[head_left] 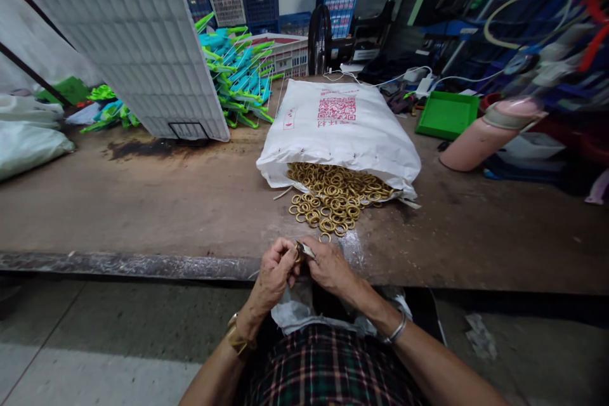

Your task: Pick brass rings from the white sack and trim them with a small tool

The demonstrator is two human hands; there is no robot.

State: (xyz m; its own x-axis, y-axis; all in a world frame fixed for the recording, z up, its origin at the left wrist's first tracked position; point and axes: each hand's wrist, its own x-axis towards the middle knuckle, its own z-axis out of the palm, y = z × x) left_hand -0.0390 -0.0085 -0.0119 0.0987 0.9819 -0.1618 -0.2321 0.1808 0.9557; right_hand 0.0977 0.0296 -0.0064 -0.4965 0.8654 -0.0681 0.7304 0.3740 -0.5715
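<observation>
Both hands meet at the table's front edge, just in front of the loose rings. Pinched in the fingers of my left hand (276, 271) is a gold ring (299, 256), mostly hidden by the fingertips. My right hand (329, 268) is closed around a small knife-like tool (307, 250) with a pale part and a dark tip, which touches or nearly touches the ring. Its exact kind is hard to make out. Many gold rings (328, 206) spill onto the table from the mouth of a white woven sack (380, 117) with red print.
The brown table (157, 203) carries a white ridged panel (143, 32) standing at left, with green and blue plastic pieces (242, 76) behind it. To the right are a green tray (448, 114) and a tilted pink bottle (485, 136). A black fan (320, 41) stands behind the sack.
</observation>
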